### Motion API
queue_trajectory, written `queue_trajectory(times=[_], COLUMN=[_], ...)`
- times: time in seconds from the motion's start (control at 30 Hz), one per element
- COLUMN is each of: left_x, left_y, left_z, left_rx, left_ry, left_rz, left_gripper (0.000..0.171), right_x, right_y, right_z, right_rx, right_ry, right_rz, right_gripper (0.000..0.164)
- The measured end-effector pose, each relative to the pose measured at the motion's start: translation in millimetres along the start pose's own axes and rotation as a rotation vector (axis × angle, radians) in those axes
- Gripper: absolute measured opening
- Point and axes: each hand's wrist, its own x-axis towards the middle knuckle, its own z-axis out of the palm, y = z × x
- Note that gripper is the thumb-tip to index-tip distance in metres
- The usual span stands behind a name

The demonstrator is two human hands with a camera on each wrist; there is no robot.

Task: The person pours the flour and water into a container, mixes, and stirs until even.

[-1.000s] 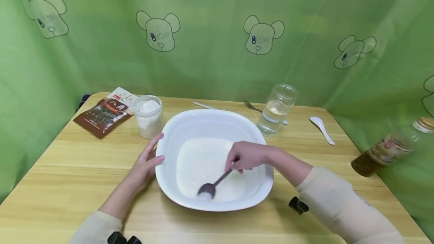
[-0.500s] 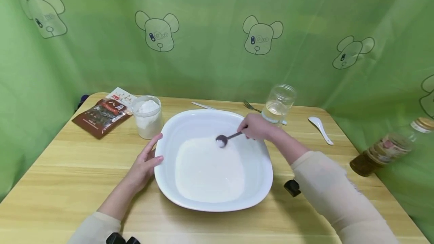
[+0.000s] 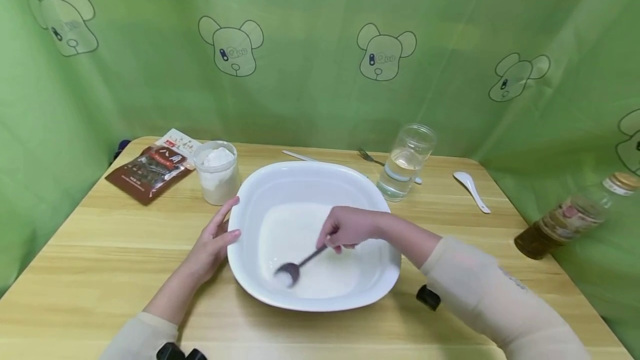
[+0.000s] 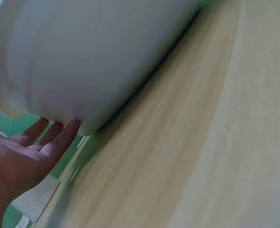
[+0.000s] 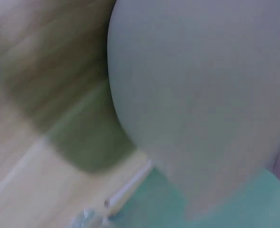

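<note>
A white basin (image 3: 312,170) with a layer of white liquid or mixture in its bottom stands on the table. My left hand (image 3: 212,246) holds its left side, thumb and one finger at the rim; in the left wrist view more fingers (image 4: 63,137) touch the outer wall from below. My right hand (image 3: 350,228) grips the handle of a dark brown spoon (image 3: 310,257) over the basin. The spoon's bowl is down at the white mixture near the front left and is blurred. In the right wrist view the basin's wall (image 5: 192,95) hides most of that hand.
Behind the basin stand a jar of white powder (image 3: 218,174) and a glass of water (image 3: 405,165). A brown packet (image 3: 150,174) lies at the left, a fork (image 3: 370,156) at the back, a white spoon (image 3: 471,190) at the right. A tilted-looking bottle (image 3: 570,221) stands at the right edge.
The spoon in my right hand went from front middle to the back of the basin, then to the front left. My left hand stays at the rim.
</note>
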Motion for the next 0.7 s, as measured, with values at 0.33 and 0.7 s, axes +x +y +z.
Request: queue_trajectory(times=[0.33,0.7], left_x=[0.1,1.3], left_y=[1.3,-1.6], left_z=[-2.3,-1.6], left_rx=[0.009,0.001], left_ry=[0.006,0.006], left_rz=[-0.001,-0.001], left_gripper=[0.066,0.067], right_x=[-42.2,19.0], right_y=[13.5,12.3], right_z=[-49.7,-31.1], right_rx=[-0.311,-0.103], right_ry=[0.096,0.298], right_rz=[0.135,0.111], right_gripper=[0.024,0.026])
